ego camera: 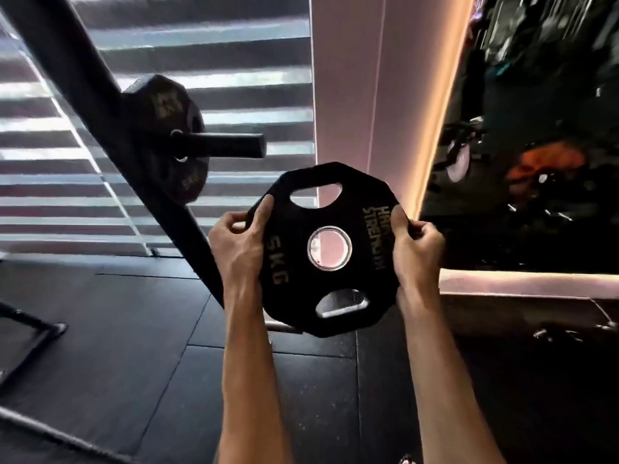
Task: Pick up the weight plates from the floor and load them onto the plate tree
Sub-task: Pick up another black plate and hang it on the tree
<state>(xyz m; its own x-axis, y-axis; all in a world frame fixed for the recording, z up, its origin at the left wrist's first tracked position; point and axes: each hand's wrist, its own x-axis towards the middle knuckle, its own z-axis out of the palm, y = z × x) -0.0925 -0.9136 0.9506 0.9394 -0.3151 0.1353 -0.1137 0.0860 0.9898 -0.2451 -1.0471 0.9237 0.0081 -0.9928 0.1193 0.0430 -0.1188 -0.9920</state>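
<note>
The plate tree post (100,105) slants across the left; its peg (217,145) projects right with open room at the tip, 1 loaded plate (164,128) at its base. The 5 KG plate (291,229) hangs upright below-right of the tip, face toward the camera. Left hand (239,244) and right hand (417,249) clamp opposite rims

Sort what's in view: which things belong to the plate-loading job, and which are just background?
Job: 5 kg plate, gripped at its edges by the left hand and right hand; plate tree post; peg; loaded plate on that peg.

Background: window blinds; floor mats; blurred clutter at right.
</note>
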